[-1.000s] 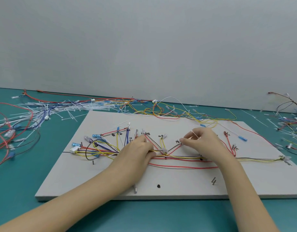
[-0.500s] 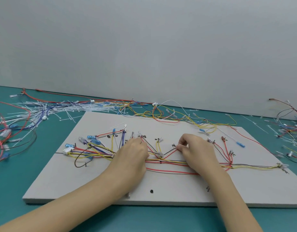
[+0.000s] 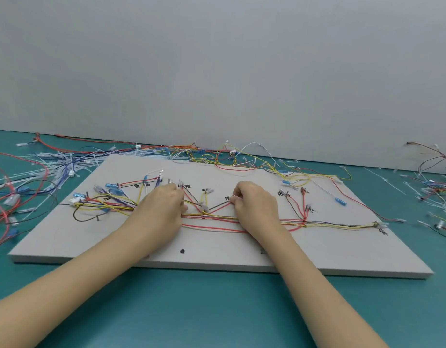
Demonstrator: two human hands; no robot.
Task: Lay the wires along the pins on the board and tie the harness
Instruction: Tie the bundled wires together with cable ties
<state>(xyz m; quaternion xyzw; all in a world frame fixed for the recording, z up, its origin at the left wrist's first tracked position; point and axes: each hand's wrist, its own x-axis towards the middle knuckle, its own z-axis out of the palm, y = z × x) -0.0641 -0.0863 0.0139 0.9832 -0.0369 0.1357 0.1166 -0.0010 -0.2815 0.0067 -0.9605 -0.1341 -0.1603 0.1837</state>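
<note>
A grey board (image 3: pixel 66 237) lies on the teal table, marked with black labels and pins. A harness of red, yellow, black and blue wires (image 3: pixel 329 224) runs across it from a white connector (image 3: pixel 75 200) at the left to a terminal at the right edge. My left hand (image 3: pixel 161 209) rests fingers-down on the wire bundle at the middle left, pressing it. My right hand (image 3: pixel 254 207) sits just right of centre, thumb and fingers pinched on a small white piece, likely a cable tie (image 3: pixel 234 197), where a red and a black wire branch up.
Loose wires and white cable ties (image 3: pixel 53 162) are heaped on the table beyond the board's far left corner. More tangled wires (image 3: pixel 437 189) lie at the right edge. A wire with a blue terminal (image 3: pixel 340 202) lies on the board's right part. A grey wall stands behind.
My right hand has come left and down onto the wires and now pinches the white piece at the branch. My left hand stays on the bundle. The view has shifted slightly.
</note>
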